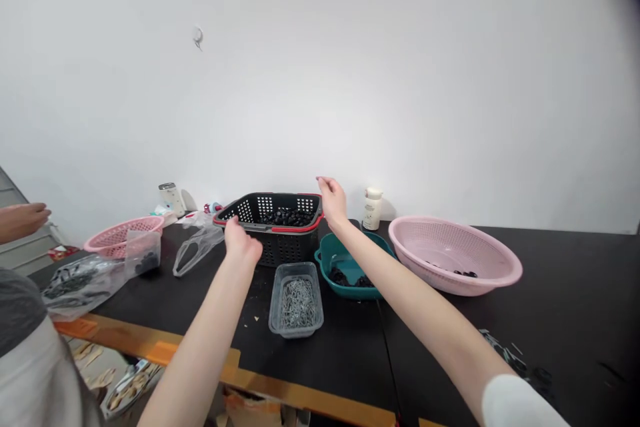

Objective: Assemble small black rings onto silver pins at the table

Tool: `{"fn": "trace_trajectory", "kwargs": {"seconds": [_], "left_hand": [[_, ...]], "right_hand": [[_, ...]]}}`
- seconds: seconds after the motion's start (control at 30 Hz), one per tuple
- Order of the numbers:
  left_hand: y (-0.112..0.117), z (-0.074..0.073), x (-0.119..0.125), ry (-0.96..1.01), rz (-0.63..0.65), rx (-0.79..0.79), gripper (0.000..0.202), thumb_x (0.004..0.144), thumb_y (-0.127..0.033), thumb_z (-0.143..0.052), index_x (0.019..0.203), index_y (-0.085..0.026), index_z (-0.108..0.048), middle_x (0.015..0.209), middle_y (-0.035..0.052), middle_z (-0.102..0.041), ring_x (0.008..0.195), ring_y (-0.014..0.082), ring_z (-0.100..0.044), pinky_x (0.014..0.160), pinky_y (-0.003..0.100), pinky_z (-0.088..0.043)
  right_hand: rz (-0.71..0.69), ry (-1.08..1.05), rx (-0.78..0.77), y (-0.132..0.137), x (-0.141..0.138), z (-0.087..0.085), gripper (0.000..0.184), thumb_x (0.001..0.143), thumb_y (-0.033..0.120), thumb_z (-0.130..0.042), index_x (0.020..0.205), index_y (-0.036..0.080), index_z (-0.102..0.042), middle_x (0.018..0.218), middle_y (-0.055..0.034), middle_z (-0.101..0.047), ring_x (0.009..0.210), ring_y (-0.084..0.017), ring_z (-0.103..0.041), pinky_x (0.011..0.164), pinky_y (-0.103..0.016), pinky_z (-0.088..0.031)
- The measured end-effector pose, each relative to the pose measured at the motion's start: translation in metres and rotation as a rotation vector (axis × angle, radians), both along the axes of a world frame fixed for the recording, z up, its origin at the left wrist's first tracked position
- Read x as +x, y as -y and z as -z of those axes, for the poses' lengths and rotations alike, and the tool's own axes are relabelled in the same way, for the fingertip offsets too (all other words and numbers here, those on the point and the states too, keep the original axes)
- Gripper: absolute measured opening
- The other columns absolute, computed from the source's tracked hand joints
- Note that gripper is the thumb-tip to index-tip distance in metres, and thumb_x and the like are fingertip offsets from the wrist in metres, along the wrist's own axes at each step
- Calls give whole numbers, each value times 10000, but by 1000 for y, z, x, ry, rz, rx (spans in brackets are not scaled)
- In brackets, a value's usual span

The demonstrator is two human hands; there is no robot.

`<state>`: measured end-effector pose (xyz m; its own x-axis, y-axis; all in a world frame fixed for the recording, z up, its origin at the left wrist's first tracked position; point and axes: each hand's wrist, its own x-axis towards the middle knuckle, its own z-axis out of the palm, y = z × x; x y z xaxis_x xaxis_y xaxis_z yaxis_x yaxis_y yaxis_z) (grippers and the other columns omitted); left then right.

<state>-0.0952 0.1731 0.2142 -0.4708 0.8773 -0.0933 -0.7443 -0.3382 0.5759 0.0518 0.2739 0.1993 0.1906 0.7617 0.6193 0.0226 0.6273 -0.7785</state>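
Note:
My left hand (243,242) is closed at the front left of a black basket (295,245) with a red-edged rim, its thumb up and its other fingers mostly hidden. From this view I cannot tell whether it touches the rim. Above the basket's right corner is my right hand (333,199), wrist bent, fingertips drawn together; whatever they may hold is too small to make out. Many small black parts (287,217) lie inside the basket. Nearer to me, a clear plastic tub (277,310) holds a heap of small metal pieces (300,303).
A teal basin (327,248) with black parts stands beneath my right forearm. Right of it are a pink basin (500,273) and a cream bottle (371,209). At left are a pink basket (115,233), plastic bags (95,287) and another person's hand (25,219).

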Motion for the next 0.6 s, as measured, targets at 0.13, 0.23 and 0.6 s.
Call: {"fn": "trace_trajectory", "kwargs": {"seconds": [0.13, 0.23, 0.6], "left_hand": [[52, 73, 11, -198, -65, -58, 176, 916, -212, -434, 915, -179, -607, 1258, 55, -573, 1217, 174, -510, 1085, 340, -364], [97, 118, 38, -634, 89, -14, 204, 907, -294, -517, 934, -168, -675, 1064, 75, -673, 1036, 202, -608, 977, 325, -438], [110, 244, 112, -1941, 133, 218, 425, 979, -329, -415, 588, -202, -523, 578, 4, -576, 507, 133, -559, 512, 238, -361]], "right_hand": [[-20, 18, -99, 27, 49, 46, 305, 922, 390, -521, 1034, 136, -649, 1090, -104, -692, 1045, -235, -630, 979, -453, -451], [-60, 90, -159, 77, 91, 74, 308, 887, 402, -539, 1037, 163, -663, 1065, -92, -709, 1009, -222, -650, 947, -399, -478], [-124, 591, -523, 218, 169, 193, 288, 939, 362, -504, 844, 180, -707, 709, -19, -676, 654, -162, -617, 621, -244, -476]]}}
